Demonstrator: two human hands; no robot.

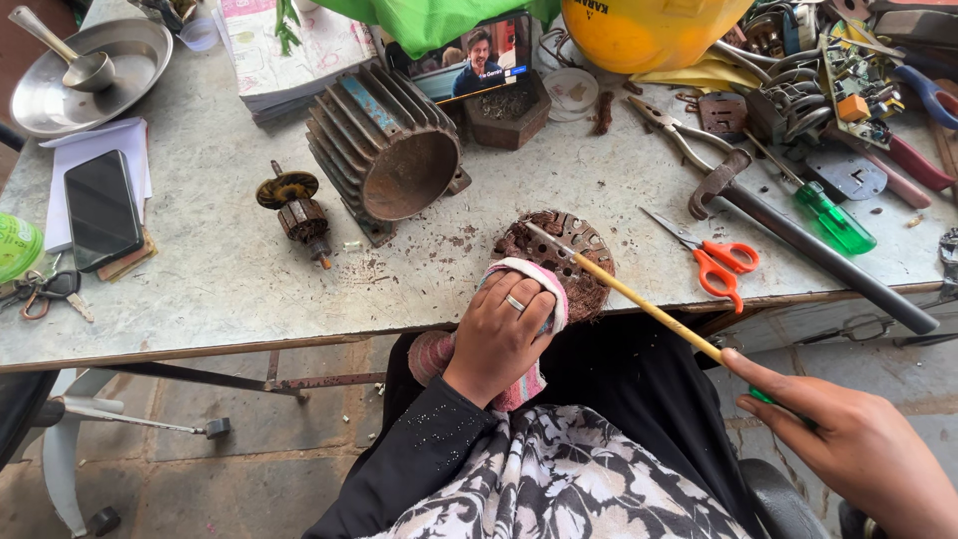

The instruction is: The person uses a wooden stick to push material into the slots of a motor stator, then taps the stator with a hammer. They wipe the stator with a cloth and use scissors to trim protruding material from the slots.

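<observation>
A rusty round motor end cover [569, 250] with slots rests at the near edge of the grey worktable [220, 269]. My left hand [499, 334], with a ring on one finger, presses a pink and white cloth [534, 279] against the cover's near side. My right hand [848, 439] holds a thin paintbrush with a yellow wooden handle [639, 299] by its far end. The brush tip lies on top of the cover.
A finned motor housing [384, 150] and a rotor [294, 210] lie behind the cover. Red scissors [714, 260], a hammer [798, 235], a green screwdriver [828, 215], pliers and parts crowd the right. At the left lie a phone [100, 210], keys and a steel plate [85, 75].
</observation>
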